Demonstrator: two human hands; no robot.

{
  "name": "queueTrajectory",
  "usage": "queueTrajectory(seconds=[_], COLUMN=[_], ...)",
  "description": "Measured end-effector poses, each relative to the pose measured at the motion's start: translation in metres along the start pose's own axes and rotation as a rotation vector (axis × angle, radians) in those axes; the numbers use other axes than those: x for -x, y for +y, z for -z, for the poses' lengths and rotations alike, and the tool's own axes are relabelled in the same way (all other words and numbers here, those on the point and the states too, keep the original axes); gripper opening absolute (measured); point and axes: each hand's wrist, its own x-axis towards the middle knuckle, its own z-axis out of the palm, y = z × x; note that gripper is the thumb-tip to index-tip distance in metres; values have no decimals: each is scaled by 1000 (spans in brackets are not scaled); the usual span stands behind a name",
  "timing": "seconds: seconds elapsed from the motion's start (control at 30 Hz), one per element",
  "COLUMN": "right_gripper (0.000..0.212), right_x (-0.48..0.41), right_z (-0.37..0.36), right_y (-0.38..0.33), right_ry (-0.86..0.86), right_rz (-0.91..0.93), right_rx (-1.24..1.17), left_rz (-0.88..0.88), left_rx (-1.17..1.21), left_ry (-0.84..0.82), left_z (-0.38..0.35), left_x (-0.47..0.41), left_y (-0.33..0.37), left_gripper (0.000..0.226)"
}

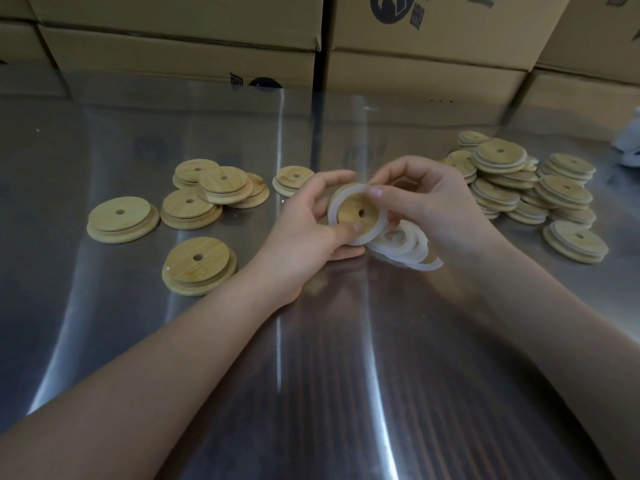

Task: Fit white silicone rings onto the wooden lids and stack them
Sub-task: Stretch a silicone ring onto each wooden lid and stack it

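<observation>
My left hand (313, 220) grips a round wooden lid (353, 211) with a centre hole, thumb on its lower edge. A white silicone ring (334, 211) sits around the lid's raised step. My right hand (429, 202) pinches the ring's upper edge against the lid, and a bunch of spare white rings (408, 245) hangs from under that hand's fingers. Bare wooden lids (199, 263) lie scattered on the left. A heap of lids with white rings fitted (519, 183) lies on the right.
All of this rests on a shiny steel table (311, 375). Stacked cardboard boxes (415, 64) form a wall along its far edge. A white object (628, 147) shows at the right edge, cut off by the frame.
</observation>
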Motion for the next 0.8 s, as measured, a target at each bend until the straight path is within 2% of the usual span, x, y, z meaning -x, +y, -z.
queueTrajectory(seconds=[0.47, 0.8], right_gripper=[15, 6], right_x=[-2, -4], right_z=[3, 6], right_y=[2, 5], right_ry=[51, 71], right_rz=[-19, -42], right_rx=[12, -25], left_rz=[-41, -137], left_rx=[-71, -131], left_ry=[47, 78], left_z=[-4, -4], left_x=[2, 5], left_y=[4, 6], left_gripper=[29, 36])
